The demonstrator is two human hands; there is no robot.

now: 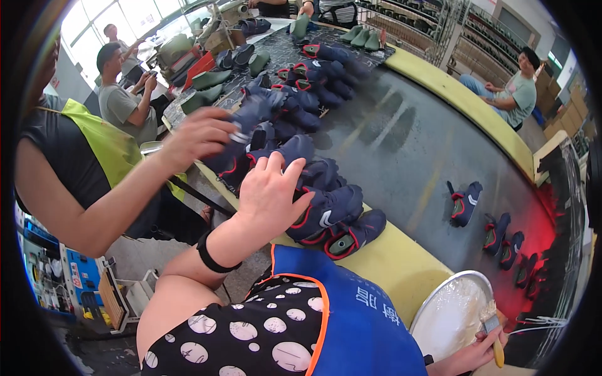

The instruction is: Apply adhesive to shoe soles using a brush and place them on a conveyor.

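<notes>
One white bowl (428, 315), pale residue (462, 304) inside; right hand (475, 355) gripping brush (491, 323) at rim (464, 272); left hand (268, 193) spread over navy shoes (334, 205).

Shoe-factory workshop: grey conveyor belt (433, 144) leading into red-lit opening (544, 235); navy sneakers (337, 205) heaped at side; green shoe lasts (367, 39); tall shoe racks (404, 24); flat brush (491, 323) at white basin (444, 319); stacked cardboard boxes (572, 111).

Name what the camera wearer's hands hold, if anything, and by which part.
Right hand: a brush, by its yellow handle. Left hand: over piled shoes; whether it holds one cannot be told.
</notes>
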